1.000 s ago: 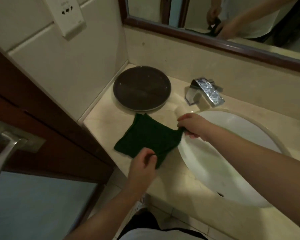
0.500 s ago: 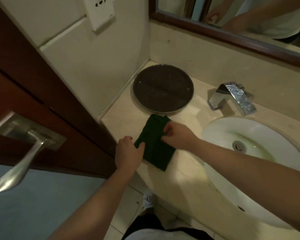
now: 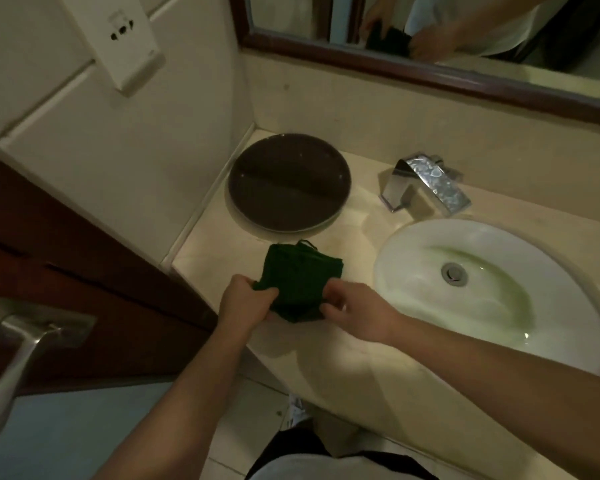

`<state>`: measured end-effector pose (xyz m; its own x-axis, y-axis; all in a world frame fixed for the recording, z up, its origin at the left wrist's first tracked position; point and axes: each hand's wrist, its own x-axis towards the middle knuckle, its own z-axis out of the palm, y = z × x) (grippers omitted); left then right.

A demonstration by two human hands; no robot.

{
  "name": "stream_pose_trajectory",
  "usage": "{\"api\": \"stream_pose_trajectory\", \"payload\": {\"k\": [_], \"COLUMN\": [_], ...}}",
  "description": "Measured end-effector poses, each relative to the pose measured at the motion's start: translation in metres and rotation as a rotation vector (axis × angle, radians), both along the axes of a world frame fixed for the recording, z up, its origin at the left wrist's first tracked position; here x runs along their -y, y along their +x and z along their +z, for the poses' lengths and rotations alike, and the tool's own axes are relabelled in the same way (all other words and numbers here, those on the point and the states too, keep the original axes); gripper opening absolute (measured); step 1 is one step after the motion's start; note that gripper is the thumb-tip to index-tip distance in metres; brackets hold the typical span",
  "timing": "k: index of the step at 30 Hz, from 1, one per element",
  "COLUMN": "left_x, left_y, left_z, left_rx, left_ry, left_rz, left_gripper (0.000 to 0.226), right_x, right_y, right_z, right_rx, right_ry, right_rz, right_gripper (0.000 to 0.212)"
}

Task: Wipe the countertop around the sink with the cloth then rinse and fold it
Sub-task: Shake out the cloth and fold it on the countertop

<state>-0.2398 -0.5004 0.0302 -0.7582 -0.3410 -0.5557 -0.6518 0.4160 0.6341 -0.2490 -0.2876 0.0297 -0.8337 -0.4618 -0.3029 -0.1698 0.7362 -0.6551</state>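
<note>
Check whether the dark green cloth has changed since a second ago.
Yes. The dark green cloth, then spread flat beside the white oval sink, is now a smaller folded wad, farther from the rim, near the round dark plate.

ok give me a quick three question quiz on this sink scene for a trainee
1. True or false: the dark green folded cloth lies inside the white oval sink basin.
2. Which hands grip the cloth? A) left hand only B) right hand only C) both
3. Fill in: the round dark brown plate sits on the beige stone countertop, to the ___ of the chrome faucet.

Key: 1 false, it is on the countertop; 2 C; 3 left
</note>
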Motion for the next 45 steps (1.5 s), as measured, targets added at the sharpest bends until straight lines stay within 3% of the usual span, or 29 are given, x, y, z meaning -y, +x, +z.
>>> {"api": "stream_pose_trajectory", "payload": {"k": [3, 7, 12, 15, 19, 22, 25, 28, 30, 32, 35, 40, 45], "left_x": [-0.008, -0.016, -0.018, -0.017, -0.012, -0.007, -0.003, -0.001, -0.002, -0.001, 0.01, 0.023, 0.012], "left_y": [-0.028, -0.065, -0.067, -0.066, -0.064, -0.062, -0.057, -0.049, -0.048, -0.054, -0.073, -0.117, -0.164], "left_z": [0.018, 0.023, 0.004, -0.006, -0.011, -0.01, -0.005, 0.014, 0.022, 0.026, 0.031, 0.03, 0.012], "left_rx": [-0.034, 0.033, -0.052, -0.091, -0.103, -0.103, 0.063, 0.233, 0.219, 0.136, -0.048, -0.093, -0.262], "left_ry": [0.11, 0.159, -0.044, -0.077, -0.017, 0.086, 0.42, 1.118, 1.45, 1.614, 1.544, 1.242, 0.831], "left_rz": [0.081, 0.096, -0.029, -0.079, -0.07, 0.06, 0.276, 0.435, 0.455, 0.51, 0.599, 0.56, 0.494], "left_gripper": [0.039, 0.042, 0.05, 0.043, 0.035, 0.039, 0.041, 0.05, 0.064, 0.067, 0.06, 0.045, 0.058], "right_x": [0.0, 0.001, 0.006, 0.016, 0.028, 0.037, 0.051, 0.069, 0.078, 0.081, 0.075, 0.06, 0.052], "right_y": [-0.03, -0.057, -0.059, -0.061, -0.068, -0.075, -0.083, -0.092, -0.099, -0.108, -0.127, -0.164, -0.205], "right_z": [0.006, -0.005, -0.012, -0.01, 0.0, 0.026, 0.068, 0.111, 0.134, 0.147, 0.15, 0.128, 0.089], "right_rx": [0.108, 0.186, 0.068, 0.129, 0.232, 0.244, 0.156, 0.096, 0.048, 0.013, -0.014, 0.036, 0.076], "right_ry": [-0.083, 0.008, 0.258, 0.334, 0.19, 0.019, -0.074, -0.183, -0.209, -0.214, -0.175, -0.186, -0.147], "right_rz": [-0.293, -0.525, -0.472, -0.397, -0.445, -0.477, -0.385, -0.263, -0.186, -0.154, -0.18, -0.277, -0.398], "right_gripper": [0.017, 0.027, 0.052, 0.055, 0.045, 0.046, 0.048, 0.049, 0.048, 0.047, 0.046, 0.044, 0.039]}}
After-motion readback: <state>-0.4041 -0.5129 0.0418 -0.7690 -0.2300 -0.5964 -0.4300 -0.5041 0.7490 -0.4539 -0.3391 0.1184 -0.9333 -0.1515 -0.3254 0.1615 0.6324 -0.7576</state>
